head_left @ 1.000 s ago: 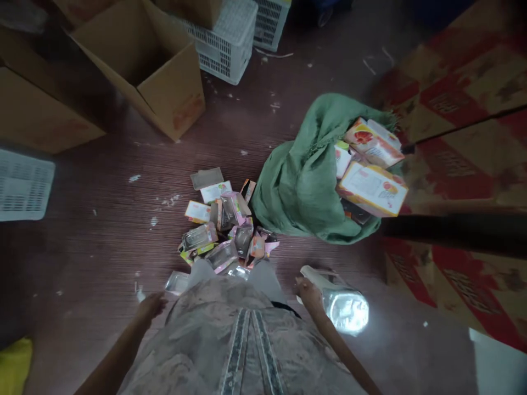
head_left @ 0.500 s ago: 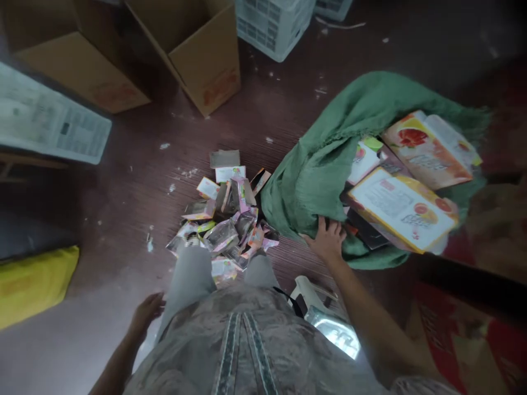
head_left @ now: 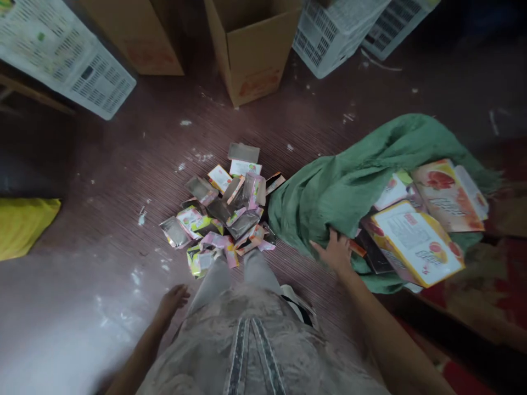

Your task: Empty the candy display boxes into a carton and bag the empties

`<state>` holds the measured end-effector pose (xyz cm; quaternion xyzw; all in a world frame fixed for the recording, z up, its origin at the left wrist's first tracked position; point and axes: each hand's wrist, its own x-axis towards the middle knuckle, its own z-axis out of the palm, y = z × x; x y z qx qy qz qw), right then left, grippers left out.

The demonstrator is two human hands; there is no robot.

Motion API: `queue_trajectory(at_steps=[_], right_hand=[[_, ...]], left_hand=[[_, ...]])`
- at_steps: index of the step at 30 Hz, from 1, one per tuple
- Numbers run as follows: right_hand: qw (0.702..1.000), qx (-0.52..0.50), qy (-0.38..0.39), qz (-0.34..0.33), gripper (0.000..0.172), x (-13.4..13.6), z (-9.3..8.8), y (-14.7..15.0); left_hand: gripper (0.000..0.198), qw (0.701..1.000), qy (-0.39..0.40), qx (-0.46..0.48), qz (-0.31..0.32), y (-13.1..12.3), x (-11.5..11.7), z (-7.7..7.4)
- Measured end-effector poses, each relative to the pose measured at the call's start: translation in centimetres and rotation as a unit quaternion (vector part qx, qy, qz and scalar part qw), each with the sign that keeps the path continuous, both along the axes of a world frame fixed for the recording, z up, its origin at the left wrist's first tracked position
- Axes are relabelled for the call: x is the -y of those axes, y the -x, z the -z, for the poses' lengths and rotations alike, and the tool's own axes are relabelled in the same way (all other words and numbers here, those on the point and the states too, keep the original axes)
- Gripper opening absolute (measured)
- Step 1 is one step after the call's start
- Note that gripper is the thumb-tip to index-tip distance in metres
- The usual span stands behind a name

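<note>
My right hand (head_left: 336,253) rests against the side of a green woven sack (head_left: 325,192), its thumb and fingers apart on the cloth. The sack leans to the right with its mouth wide. Flattened and folded printed fruit cartons stick out of it, including a white and yellow carton (head_left: 420,241) and an orange carton (head_left: 448,192). Down at my left side, my left hand (head_left: 175,299) hangs beside my leg with loosely bent fingers and nothing in it. Between my feet and the sack lies a pile of torn small cartons (head_left: 242,208).
Cardboard boxes (head_left: 259,60) stand open ahead, beside white plastic crates (head_left: 325,41). Another white crate (head_left: 99,82) is at the left, above a yellow sack (head_left: 27,225). White scraps (head_left: 142,216) dot the dark floor. Red printed cardboard (head_left: 486,274) lies at the right.
The view has swung, so the surroundings have shifted in the picture. My right hand stays at the sack's side. My left hand still hangs empty by my leg.
</note>
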<state>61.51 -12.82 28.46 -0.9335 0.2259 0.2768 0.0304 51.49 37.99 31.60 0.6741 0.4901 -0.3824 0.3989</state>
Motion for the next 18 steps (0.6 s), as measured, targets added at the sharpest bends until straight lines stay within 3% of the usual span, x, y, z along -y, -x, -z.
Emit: queue_trajectory(at_steps=[3,6,10,14,18], right_hand=[[1.0,-0.017,0.001,0.004,0.085,-0.5,-0.2,-1.1],[0.999,-0.046,0.007,0.019,0.086,-1.4,-1.2,-1.9],[0.996,-0.071,0.026,0.042,0.083,-3.1,-3.4,-1.7],[0.996,-0.08,0.004,0.049,0.083,-4.5,-4.9,-0.9],[0.996,-0.086,0.002,0.022,0.082,-4.9,-4.7,-0.3]], left_hand=[[0.066,0.999,0.024,0.021,-0.012,0.8,-1.8,1.3],[0.064,0.999,0.026,0.023,-0.025,2.1,-5.3,1.7],[0.057,0.998,-0.003,0.026,-0.06,5.1,-12.0,0.7],[0.042,0.984,-0.056,-0.008,-0.169,9.4,-18.4,-0.9],[0.037,0.971,-0.072,-0.049,-0.223,13.3,-21.2,-1.4]])
